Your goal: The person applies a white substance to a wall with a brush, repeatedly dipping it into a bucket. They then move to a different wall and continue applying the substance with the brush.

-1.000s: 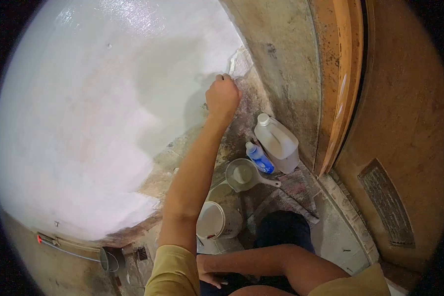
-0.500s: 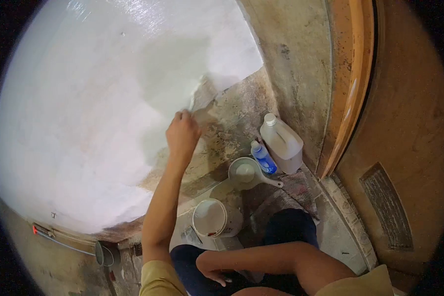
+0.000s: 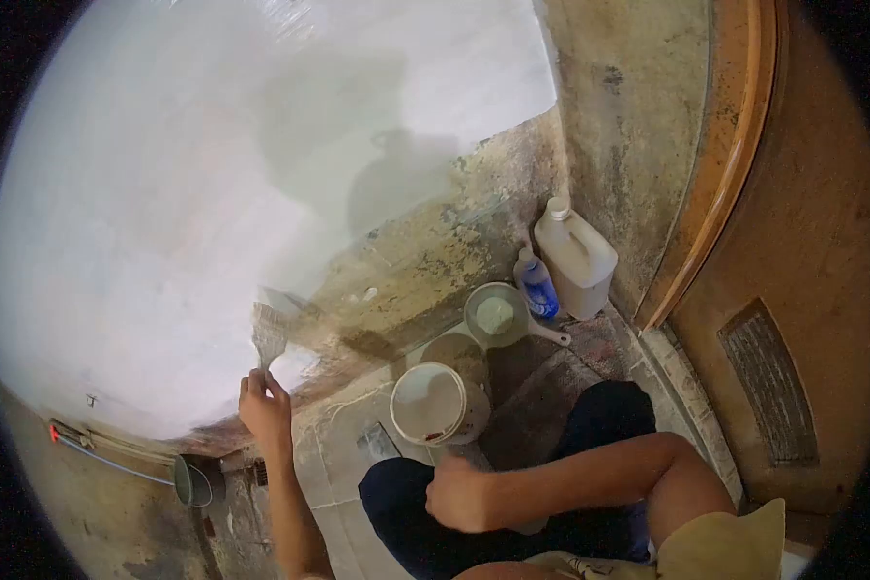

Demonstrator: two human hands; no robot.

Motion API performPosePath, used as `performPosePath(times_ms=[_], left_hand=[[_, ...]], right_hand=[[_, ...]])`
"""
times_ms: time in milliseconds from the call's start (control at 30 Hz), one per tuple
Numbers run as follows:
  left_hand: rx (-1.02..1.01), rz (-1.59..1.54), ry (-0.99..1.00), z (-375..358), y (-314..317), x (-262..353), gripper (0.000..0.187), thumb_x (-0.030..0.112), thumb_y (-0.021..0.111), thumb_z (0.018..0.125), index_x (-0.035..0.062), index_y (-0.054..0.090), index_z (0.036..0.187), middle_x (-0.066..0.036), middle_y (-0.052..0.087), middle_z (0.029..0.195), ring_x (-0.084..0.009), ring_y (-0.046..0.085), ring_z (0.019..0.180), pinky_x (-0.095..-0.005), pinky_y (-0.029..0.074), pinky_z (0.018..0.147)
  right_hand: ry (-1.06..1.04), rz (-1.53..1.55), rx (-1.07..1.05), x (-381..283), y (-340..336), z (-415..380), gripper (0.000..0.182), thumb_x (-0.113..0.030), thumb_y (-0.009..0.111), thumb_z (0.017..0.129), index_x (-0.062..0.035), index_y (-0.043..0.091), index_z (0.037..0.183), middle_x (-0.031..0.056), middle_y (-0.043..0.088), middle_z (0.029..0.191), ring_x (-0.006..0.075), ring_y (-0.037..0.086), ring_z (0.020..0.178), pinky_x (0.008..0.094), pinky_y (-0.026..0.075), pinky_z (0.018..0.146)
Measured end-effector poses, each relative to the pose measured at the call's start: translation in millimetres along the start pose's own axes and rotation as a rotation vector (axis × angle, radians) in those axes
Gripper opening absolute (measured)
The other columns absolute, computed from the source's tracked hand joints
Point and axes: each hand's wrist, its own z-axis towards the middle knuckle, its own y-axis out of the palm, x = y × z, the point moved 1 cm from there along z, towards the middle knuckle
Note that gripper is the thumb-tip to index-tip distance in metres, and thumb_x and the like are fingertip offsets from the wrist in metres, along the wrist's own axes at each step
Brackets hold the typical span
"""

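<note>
My left hand (image 3: 266,411) is closed round the handle of a wide paintbrush (image 3: 270,333), its bristles pointing up against the lower part of the wall (image 3: 135,222). White paint covers most of that wall; a bare, stained strip (image 3: 406,261) runs along its foot. Beside my knee, my right hand (image 3: 459,495) is curled closed, and whatever it may hold is hidden. Just above it stands a white paint bucket (image 3: 476,414), paint smeared on its rim.
Behind the bucket sits a white dipper (image 3: 549,333) with pale liquid inside. A blue-labelled bottle (image 3: 539,290) and a whitish jug (image 3: 590,275) stand in the corner. A flat grey piece (image 3: 378,443) lies on the floor. At the far left is a dark bucket (image 3: 191,483).
My left hand has moved down and left along the wall with the paintbrush. My right hand has lifted towards the paint bucket and curled. The view has shifted slightly.
</note>
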Motion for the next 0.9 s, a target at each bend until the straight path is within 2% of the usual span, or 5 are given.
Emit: performPosePath(times_ms=[167, 400, 600, 733, 900], left_hand=[[-0.231, -0.257, 0.197, 7, 10, 15, 0.014, 0.013, 0.061, 0.083, 0.0011, 0.060, 0.075, -0.017, 0.058, 0.070, -0.0368, 0.058, 0.067, -0.0438, 0.045, 0.060], [-0.709, -0.215, 0.536, 42, 47, 102, 0.022, 0.023, 0.063, 0.076, 0.0013, 0.066, 0.077, -0.023, 0.064, 0.079, -0.0413, 0.062, 0.079, -0.0507, 0.049, 0.071], [-0.558, -0.581, 0.601, 73, 60, 191, 0.022, 0.020, 0.064, 0.081, -0.0013, 0.064, 0.087, -0.026, 0.063, 0.079, -0.0449, 0.061, 0.077, -0.0508, 0.048, 0.069], [-0.348, -1.035, 0.509, 30, 95, 230, 0.027, 0.020, 0.061, 0.086, -0.0019, 0.057, 0.101, -0.027, 0.063, 0.081, -0.0469, 0.059, 0.077, -0.0528, 0.046, 0.068], [-0.446, -0.829, 0.422, -19, 121, 226, 0.027, 0.024, 0.058, 0.090, -0.0009, 0.057, 0.101, -0.026, 0.063, 0.084, -0.0454, 0.061, 0.077, -0.0510, 0.047, 0.068]], right_hand=[[0.239, -0.064, 0.132, 33, -13, -5, 0.014, -0.015, 0.060, 0.079, -0.0079, 0.072, 0.084, 0.0088, 0.068, 0.082, 0.0258, 0.064, 0.086, 0.0405, 0.045, 0.077], [0.224, 0.041, -0.247, 71, 54, 6, 0.018, -0.019, 0.062, 0.081, -0.0080, 0.073, 0.090, 0.0106, 0.069, 0.097, 0.0284, 0.065, 0.096, 0.0433, 0.048, 0.079], [0.128, 0.138, -0.624, 65, 56, 14, 0.036, -0.033, 0.062, 0.086, -0.0076, 0.069, 0.110, 0.0124, 0.068, 0.107, 0.0326, 0.063, 0.103, 0.0446, 0.050, 0.082], [0.223, 0.115, -0.387, 75, 33, -7, 0.052, -0.038, 0.062, 0.087, -0.0058, 0.056, 0.127, 0.0147, 0.062, 0.118, 0.0329, 0.058, 0.111, 0.0462, 0.049, 0.086], [0.188, 0.340, 0.008, 54, 21, -64, 0.051, -0.040, 0.061, 0.087, -0.0027, 0.055, 0.122, 0.0189, 0.064, 0.112, 0.0361, 0.060, 0.106, 0.0456, 0.048, 0.089]])
